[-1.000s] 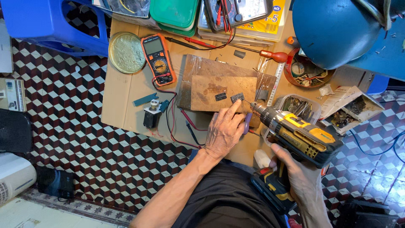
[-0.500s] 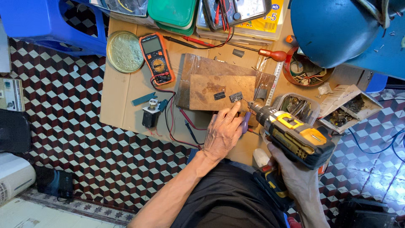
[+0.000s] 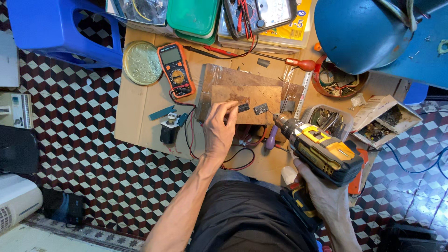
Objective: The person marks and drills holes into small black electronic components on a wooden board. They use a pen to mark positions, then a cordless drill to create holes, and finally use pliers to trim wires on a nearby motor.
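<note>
Your single head-worn camera looks almost straight down onto a cardboard-topped work surface (image 3: pixel 140 116) on a checkered tiled floor (image 3: pixel 79 154). It sits close above, with your own lap and both forearms entering from the bottom edge.

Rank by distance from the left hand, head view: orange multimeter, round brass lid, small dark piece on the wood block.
From the left hand:
1. Small dark piece, at its fingertips on the wood block.
2. Orange multimeter, up-left.
3. Round brass lid, farther left, at the board's corner.
</note>
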{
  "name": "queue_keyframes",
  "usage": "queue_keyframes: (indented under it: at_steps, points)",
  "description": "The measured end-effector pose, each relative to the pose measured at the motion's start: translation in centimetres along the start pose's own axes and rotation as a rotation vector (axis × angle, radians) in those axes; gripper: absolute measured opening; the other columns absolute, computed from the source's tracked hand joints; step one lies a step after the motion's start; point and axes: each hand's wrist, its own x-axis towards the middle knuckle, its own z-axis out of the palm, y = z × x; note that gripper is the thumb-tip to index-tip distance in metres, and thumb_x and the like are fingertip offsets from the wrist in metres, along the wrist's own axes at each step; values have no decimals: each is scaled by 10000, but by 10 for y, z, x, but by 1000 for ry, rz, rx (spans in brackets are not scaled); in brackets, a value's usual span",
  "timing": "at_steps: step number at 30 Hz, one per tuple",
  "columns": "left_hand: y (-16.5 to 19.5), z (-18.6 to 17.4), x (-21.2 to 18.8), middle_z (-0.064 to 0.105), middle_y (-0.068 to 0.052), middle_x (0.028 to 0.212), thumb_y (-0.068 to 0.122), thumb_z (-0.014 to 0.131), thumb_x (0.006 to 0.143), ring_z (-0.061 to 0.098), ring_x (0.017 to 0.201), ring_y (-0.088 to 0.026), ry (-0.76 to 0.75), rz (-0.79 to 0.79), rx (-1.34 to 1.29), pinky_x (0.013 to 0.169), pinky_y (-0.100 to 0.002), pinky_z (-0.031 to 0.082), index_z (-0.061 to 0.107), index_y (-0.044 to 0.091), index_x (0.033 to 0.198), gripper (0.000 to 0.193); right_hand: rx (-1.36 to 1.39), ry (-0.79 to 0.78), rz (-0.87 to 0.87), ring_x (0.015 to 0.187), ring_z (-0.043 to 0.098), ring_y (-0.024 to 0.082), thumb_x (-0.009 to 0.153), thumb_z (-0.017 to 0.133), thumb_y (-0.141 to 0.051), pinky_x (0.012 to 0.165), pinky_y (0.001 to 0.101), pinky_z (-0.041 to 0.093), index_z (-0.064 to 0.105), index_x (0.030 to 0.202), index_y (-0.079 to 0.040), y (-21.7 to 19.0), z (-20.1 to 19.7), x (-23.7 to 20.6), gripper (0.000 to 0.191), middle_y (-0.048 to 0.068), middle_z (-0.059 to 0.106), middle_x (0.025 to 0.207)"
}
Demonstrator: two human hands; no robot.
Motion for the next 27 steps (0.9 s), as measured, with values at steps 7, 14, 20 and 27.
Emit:
queue_keyframes:
  at_steps: [7,14,20,27]
  points:
    - [0,5,3,694,-86,1036,124,707,961,708,826,-203,-27,-97,-42,701,-321,575,711,55,1077,135,-101,19,48,590,627,123,874,756,-192,529,282,505,722,1060,-23,-2,0,-1,254,64,689,703]
    - [2,6,-4,680,-92,1057,113,703,961,684,893,-238,14,15,-3,757,-349,561,703,52,1079,132,-133,18,23,603,651,127,871,765,-198,548,288,534,721,1034,-11,4,-3,0,252,67,700,715]
    - [14,17,-32,653,-48,1032,152,747,949,644,955,-222,-152,357,197,873,-376,524,723,77,1078,151,-146,6,25,603,665,129,875,757,-179,552,291,543,721,1037,-15,7,-4,-1,233,67,705,716]
    - [21,40,-48,582,-109,1434,118,714,908,604,1128,-257,-219,433,196,903,-391,501,674,13,1136,254,-126,3,-11,600,657,130,877,760,-147,548,289,548,695,1029,7,5,-4,-1,227,69,695,717]
